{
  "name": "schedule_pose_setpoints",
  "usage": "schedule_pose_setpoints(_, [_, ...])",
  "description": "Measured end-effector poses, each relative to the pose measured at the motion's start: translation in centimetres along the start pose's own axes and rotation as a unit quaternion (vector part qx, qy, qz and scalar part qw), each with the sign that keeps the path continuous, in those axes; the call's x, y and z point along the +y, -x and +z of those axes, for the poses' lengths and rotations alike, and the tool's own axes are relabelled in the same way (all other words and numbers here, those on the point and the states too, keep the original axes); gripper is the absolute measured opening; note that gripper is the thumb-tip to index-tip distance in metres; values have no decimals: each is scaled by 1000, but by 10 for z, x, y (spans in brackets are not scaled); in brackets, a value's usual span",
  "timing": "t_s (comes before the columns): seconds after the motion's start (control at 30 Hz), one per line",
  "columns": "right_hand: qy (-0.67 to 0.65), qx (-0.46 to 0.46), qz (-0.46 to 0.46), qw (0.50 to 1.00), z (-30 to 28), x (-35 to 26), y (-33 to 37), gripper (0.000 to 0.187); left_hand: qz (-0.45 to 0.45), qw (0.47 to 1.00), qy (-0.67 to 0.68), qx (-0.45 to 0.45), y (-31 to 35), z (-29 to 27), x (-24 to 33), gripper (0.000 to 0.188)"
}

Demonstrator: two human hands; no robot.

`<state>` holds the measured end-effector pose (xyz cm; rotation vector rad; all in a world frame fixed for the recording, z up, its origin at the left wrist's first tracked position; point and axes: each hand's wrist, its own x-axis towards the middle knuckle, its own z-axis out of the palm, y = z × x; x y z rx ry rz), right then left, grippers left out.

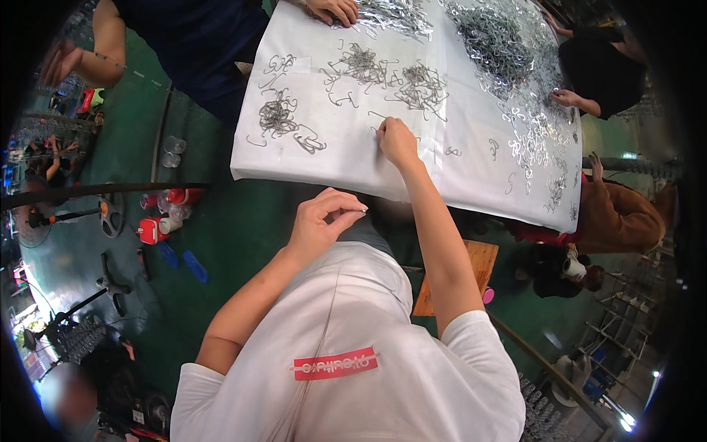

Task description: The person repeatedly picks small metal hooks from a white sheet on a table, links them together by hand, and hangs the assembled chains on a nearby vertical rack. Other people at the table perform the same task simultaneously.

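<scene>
Loose metal wire hooks lie in tangled piles on a white-covered table (331,158). My right hand (398,141) reaches over the table's near part, its fingers closed on a thin wire hook (376,114) that pokes out past the fingertips. My left hand (324,222) hovers in front of the table edge, thumb and forefinger pinched together. A tiny pale spot shows at that pinch, too small to name. Closest to my right hand are a pile of hooks (417,87) beyond it and a dark pile (277,116) to its left.
Another person's hand (335,10) works among hooks at the far edge; a co-worker's hand (565,98) touches shiny pieces at the right. A large dark heap of hooks (497,48) lies far right. A wooden stool (482,261) and a red container (152,230) stand on the green floor.
</scene>
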<state>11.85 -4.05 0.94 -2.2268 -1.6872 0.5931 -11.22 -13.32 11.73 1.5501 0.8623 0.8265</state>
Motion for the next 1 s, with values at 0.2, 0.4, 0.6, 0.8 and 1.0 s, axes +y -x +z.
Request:
schedule_pose_setpoints(0.2, [-405, -60, 75, 909, -46, -37, 86, 9, 6, 1000, -8, 12, 6, -2, 1, 12])
schedule_pose_setpoints(0.4, [-609, -66, 98, 784, -89, -75, 165, 13, 23, 1000, -10, 16, 9, -1, 0, 13])
schedule_pose_setpoints(0.6, [-655, -75, 128, 741, -82, -78, 189, 2, 16, 1000, -7, 10, 9, 2, 0, 17])
schedule_pose_setpoints(0.8, [-649, 49, 67, 756, -62, -77, 187, 8, 65, 998, 3, 16, 8, 11, -5, 24])
schedule_pose_setpoints(1.0, [-432, 148, -107, 883, -44, -61, 186, 9, 93, 995, -36, 22, 2, 9, -43, 53])
